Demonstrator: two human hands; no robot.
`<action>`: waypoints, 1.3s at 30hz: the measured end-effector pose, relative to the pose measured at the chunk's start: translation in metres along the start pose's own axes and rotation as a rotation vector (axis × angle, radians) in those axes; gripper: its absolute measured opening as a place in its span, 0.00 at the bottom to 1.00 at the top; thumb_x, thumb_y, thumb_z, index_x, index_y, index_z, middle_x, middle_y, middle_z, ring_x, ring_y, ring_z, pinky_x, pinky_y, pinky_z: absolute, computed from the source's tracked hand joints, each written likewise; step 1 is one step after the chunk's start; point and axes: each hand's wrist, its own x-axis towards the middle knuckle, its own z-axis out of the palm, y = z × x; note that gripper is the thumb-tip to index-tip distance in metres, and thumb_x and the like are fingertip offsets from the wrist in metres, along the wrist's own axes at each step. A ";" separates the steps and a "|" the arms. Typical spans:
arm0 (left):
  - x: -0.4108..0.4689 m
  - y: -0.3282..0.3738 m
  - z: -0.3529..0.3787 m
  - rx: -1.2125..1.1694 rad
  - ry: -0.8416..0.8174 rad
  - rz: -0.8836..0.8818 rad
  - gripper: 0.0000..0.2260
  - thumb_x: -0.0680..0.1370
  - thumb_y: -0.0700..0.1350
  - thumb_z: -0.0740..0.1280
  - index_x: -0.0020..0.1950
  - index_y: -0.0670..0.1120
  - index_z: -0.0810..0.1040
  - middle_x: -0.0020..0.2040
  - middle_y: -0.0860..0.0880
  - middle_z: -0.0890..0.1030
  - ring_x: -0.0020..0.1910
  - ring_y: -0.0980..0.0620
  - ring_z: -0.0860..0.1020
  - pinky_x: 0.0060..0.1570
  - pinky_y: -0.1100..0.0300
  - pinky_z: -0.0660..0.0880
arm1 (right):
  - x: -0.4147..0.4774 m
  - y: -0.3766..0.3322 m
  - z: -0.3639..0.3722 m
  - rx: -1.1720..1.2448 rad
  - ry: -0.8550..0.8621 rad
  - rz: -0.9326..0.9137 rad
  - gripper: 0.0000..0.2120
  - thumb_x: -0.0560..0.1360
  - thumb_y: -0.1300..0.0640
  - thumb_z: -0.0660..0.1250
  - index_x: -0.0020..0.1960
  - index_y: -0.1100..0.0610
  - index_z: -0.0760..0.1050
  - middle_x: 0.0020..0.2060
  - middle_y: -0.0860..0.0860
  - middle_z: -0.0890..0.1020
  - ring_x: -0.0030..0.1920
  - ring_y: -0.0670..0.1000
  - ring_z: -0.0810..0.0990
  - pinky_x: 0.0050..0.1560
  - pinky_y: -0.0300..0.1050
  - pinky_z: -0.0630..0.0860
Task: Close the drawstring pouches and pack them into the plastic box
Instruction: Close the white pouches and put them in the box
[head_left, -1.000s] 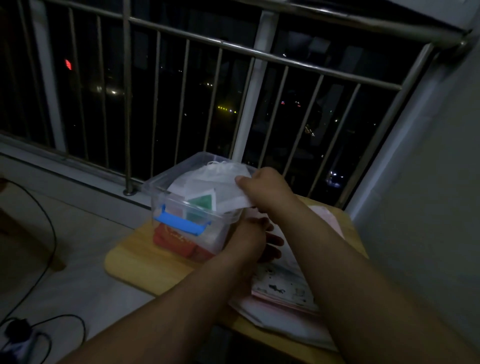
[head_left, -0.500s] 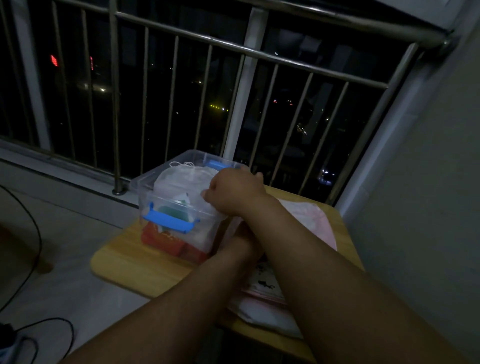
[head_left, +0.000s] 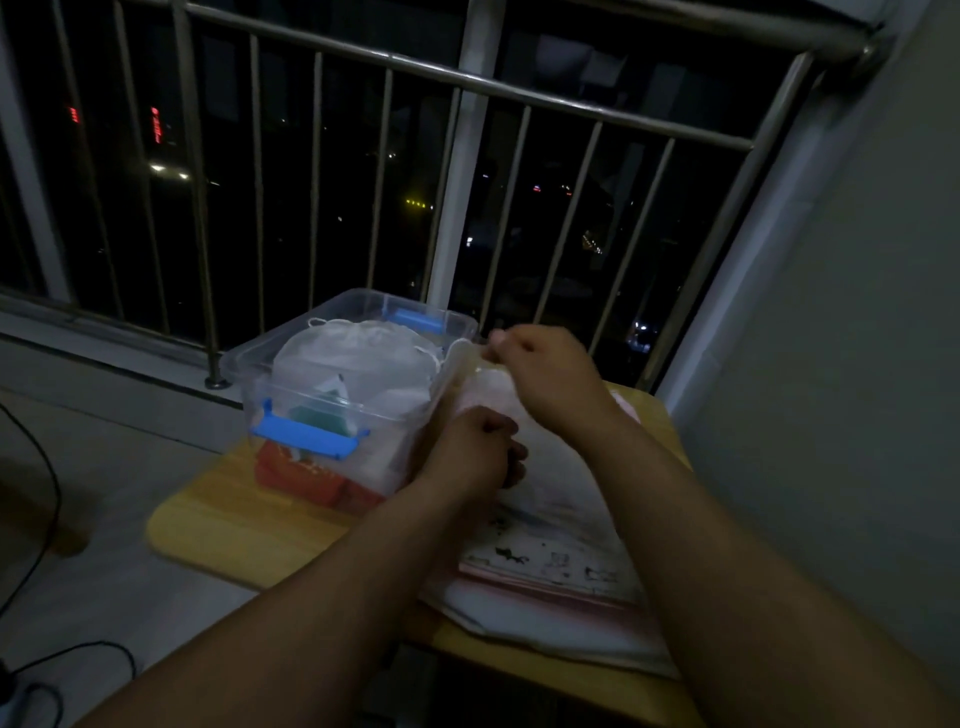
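A clear plastic box with blue latches stands on a small wooden table. A white drawstring pouch lies on top inside it, over a green-marked one and red ones lower down. Just right of the box, my right hand pinches the top edge of another pale pouch from the stack beside the box. My left hand grips the same pouch lower down, fingers curled against it. The light is dim and the right hand is blurred.
A metal railing and a window onto the night stand right behind the table. A grey wall closes in on the right. Black cables lie on the floor at the left.
My right hand has left the white pouch lying in the box and moved right to the top edge of a pouch from the stack. My left hand stayed beside the box.
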 end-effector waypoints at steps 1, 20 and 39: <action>0.002 -0.002 -0.002 0.042 -0.001 0.045 0.11 0.85 0.33 0.57 0.63 0.33 0.76 0.44 0.42 0.79 0.38 0.49 0.77 0.34 0.65 0.78 | -0.004 0.017 -0.010 0.025 0.028 0.052 0.14 0.84 0.51 0.62 0.49 0.55 0.85 0.45 0.54 0.86 0.47 0.55 0.83 0.51 0.53 0.79; 0.021 -0.028 -0.009 0.964 0.004 0.167 0.24 0.78 0.47 0.69 0.75 0.47 0.73 0.71 0.44 0.77 0.69 0.45 0.75 0.70 0.55 0.71 | -0.069 0.163 -0.022 0.240 0.077 0.556 0.07 0.74 0.58 0.76 0.44 0.62 0.85 0.39 0.57 0.86 0.40 0.57 0.85 0.43 0.47 0.78; 0.012 -0.021 -0.005 0.944 -0.026 0.139 0.25 0.80 0.48 0.68 0.77 0.47 0.69 0.70 0.45 0.77 0.68 0.44 0.76 0.68 0.56 0.71 | -0.067 0.147 -0.023 -0.026 0.007 0.364 0.14 0.81 0.52 0.66 0.40 0.58 0.78 0.37 0.54 0.80 0.41 0.56 0.78 0.41 0.47 0.71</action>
